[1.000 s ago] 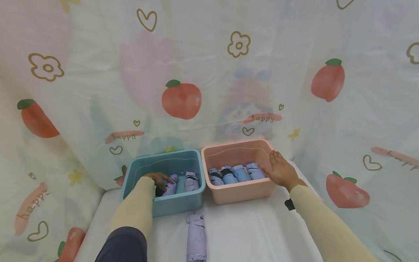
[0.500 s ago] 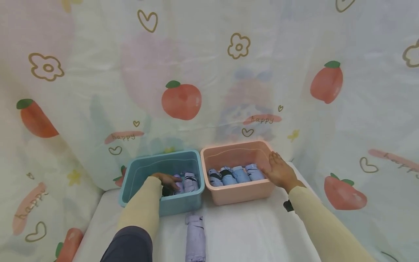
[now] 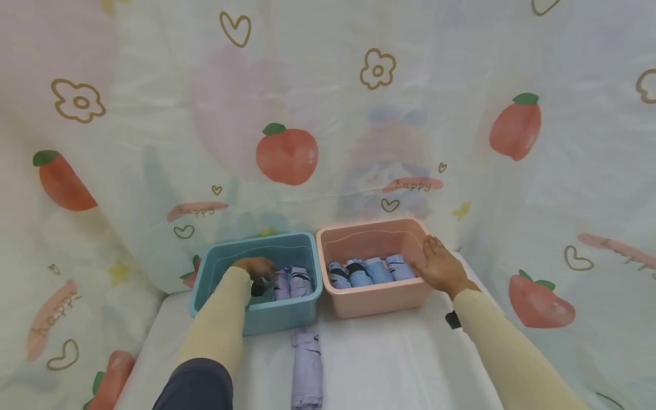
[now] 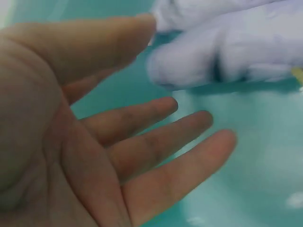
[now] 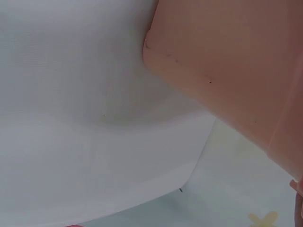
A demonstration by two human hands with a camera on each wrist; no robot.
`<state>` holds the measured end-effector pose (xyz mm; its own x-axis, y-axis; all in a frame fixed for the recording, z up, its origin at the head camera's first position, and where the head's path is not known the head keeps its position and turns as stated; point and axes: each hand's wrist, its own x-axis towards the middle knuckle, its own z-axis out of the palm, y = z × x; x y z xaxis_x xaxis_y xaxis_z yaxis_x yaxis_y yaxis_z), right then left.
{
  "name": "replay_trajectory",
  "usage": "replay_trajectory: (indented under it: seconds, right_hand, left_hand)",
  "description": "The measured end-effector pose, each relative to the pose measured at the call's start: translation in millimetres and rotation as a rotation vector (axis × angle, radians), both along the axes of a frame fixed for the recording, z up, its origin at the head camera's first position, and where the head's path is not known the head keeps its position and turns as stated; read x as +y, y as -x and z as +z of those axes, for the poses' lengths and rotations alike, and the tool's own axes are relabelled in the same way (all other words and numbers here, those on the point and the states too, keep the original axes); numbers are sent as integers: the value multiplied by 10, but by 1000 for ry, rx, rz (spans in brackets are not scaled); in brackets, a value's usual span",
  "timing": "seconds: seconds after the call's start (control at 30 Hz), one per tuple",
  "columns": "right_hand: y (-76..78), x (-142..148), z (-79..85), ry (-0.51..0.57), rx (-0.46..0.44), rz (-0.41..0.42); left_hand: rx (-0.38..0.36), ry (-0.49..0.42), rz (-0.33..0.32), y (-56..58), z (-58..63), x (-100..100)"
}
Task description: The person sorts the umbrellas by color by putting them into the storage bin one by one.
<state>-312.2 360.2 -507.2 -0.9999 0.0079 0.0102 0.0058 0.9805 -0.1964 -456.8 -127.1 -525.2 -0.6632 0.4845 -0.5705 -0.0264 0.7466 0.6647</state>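
My left hand (image 3: pixel 257 267) is inside the teal bin (image 3: pixel 287 313), just left of two lilac rolls that look like folded umbrellas. The nearer folded umbrella (image 3: pixel 282 285) lies alongside the other umbrella (image 3: pixel 300 283) at the bin's right side. In the left wrist view the fingers (image 4: pixel 156 146) are spread and hold nothing, with the thumb tip close to the umbrellas' ends. My right hand (image 3: pixel 442 269) rests with straight fingers on the right rim of the pink bin (image 3: pixel 379 302). A third lilac umbrella (image 3: pixel 307 370) lies on the table in front of the teal bin.
Several blue umbrellas (image 3: pixel 379 270) lie in a row in the pink bin, which stands right beside the teal one. Both bins stand on a white-covered table (image 3: pixel 389 364), against a printed curtain (image 3: pixel 333 114) that hangs behind and at both sides.
My left hand has moved a lilac umbrella rightward against the other one in the teal bin, then let go and drawn back left. My right hand stays on the pink rim.
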Motion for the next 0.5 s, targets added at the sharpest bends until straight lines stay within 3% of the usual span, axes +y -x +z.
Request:
replay_trajectory:
  seconds: [0.1, 0.23, 0.37, 0.5]
  right_hand:
    - [12, 1, 7, 7, 5, 17]
    - [18, 6, 6, 15, 9, 34]
    - [18, 13, 7, 26, 6, 40]
    - [27, 21, 6, 31, 0, 46]
  left_hand:
    - [87, 10, 61, -32, 243, -86]
    - [205, -3, 34, -168, 534, -189]
    - [343, -9, -12, -436, 740, -259]
    - [516, 14, -21, -742, 795, -331]
